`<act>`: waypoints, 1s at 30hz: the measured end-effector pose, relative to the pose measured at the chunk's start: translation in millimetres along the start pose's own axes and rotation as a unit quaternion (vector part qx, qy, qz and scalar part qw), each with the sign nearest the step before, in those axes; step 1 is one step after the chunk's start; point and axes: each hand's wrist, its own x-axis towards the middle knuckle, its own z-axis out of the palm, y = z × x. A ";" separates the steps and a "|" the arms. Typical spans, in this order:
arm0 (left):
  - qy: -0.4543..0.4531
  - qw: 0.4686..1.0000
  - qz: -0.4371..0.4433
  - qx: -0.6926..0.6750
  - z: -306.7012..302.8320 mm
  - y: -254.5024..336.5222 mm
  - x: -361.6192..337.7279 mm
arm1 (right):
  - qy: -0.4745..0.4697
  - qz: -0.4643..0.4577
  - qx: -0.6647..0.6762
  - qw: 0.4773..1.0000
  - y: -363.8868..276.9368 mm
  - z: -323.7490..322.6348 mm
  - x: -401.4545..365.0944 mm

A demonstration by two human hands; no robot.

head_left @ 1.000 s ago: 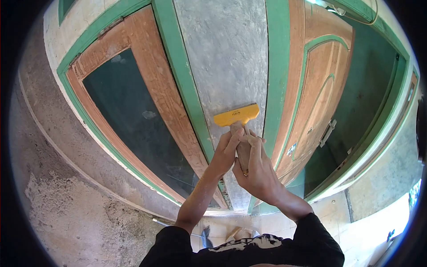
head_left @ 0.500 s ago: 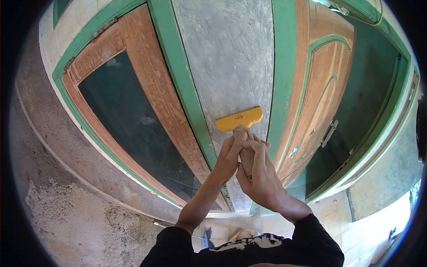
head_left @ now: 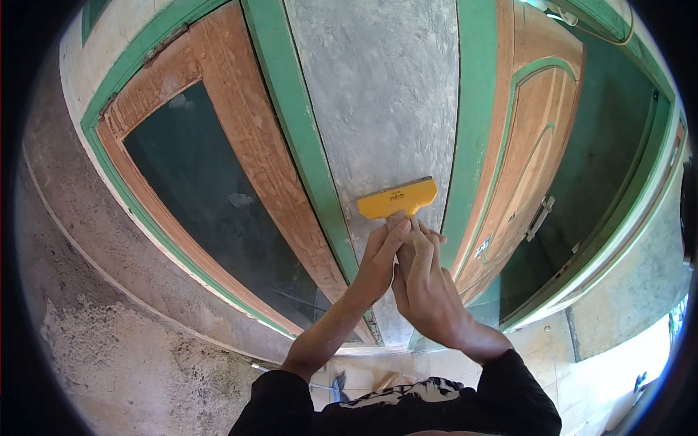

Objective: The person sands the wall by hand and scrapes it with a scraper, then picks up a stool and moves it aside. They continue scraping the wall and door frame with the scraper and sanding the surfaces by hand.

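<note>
The yellow scraper (head_left: 398, 198) lies flat on the grey wall strip (head_left: 378, 87), low down on it. The left hand (head_left: 378, 263) and the right hand (head_left: 425, 291) both wrap their fingers tight round its handle. It looks like mid-scrape; another push needs the edge kept flat on the grey strip, away from the green frames (head_left: 291, 123) beside it

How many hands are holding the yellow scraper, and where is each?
2. The left hand clasps the yellow scraper below its head from the left; the right hand wraps it from the right. No other hands show.
</note>
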 end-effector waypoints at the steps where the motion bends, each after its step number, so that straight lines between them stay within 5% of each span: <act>1: -0.008 0.999 0.005 0.041 -3.1 -0.3 1.2 | -0.006 0.005 -0.012 1.000 2.6 -1.0 0.9; 6: 0.045 0.951 0.111 0.284 -2.9 17.7 -8.0 | -0.049 -0.045 -0.098 0.993 -4.1 -37.2 17.0; 8: -0.146 0.964 -0.032 0.219 -2.4 53.4 -10.5 | -0.063 -0.071 -0.112 0.989 -16.2 -64.2 29.5; 12: -0.171 0.869 0.024 0.463 5.9 106.6 -18.7 | -0.036 -0.147 -0.221 0.963 -35.4 -113.8 68.7; 14: -0.132 0.750 0.310 0.569 15.2 139.5 -9.7 | -0.008 -0.181 -0.246 0.952 -45.4 -131.0 94.3; 16: -0.137 0.702 0.381 0.587 29.0 176.2 3.2 | 0.032 -0.236 -0.253 0.938 -58.2 -147.0 122.6; 18: -0.143 0.549 0.556 0.608 38.2 204.4 22.2 | 0.067 -0.278 -0.273 0.918 -68.5 -156.7 154.3; 20: -0.106 0.472 0.656 0.579 49.8 221.5 46.3 | 0.098 -0.317 -0.287 0.898 -78.7 -165.6 181.3; 24: -0.110 0.416 0.724 0.539 80.0 246.8 77.8 | 0.169 -0.355 -0.356 0.848 -100.6 -178.1 222.0; 27: -0.095 0.400 0.740 0.533 89.7 256.2 104.1 | 0.230 -0.427 -0.460 0.743 -98.0 -188.9 248.1; 30: -0.065 0.407 0.752 0.515 94.2 273.1 131.4 | 0.198 -0.389 -0.509 0.742 -105.0 -203.8 259.1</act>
